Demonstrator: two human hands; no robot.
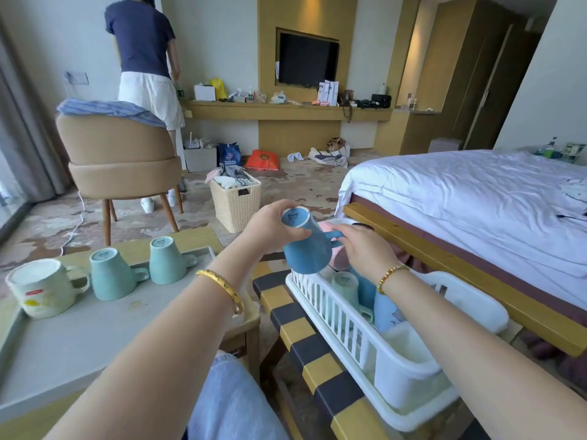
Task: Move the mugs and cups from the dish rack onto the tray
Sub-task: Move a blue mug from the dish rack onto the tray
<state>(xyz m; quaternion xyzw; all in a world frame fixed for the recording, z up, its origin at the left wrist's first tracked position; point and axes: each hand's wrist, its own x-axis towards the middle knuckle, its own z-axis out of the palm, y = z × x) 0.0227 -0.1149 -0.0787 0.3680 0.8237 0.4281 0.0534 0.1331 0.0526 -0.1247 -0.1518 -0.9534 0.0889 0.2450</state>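
Blue mug (305,246) held upside down above dish rack (365,338), base gripped by left hand (273,230), handle pinched by right hand (365,252) fingers, three mugs parked on tray (79,338).

Both bare forearms reach forward from the bottom of the view and come close together in the middle. The left hand (273,231) is raised, with the wrist bent a little; its fingers curl over the top of a blue mug (305,246) and the thumb presses on the near side. A gold bangle (224,289) sits on the left forearm. The right hand (365,252) is palm down, just beside the left one, with its fingers at the handle of the mug. A beaded bracelet (390,276) is around the right wrist.
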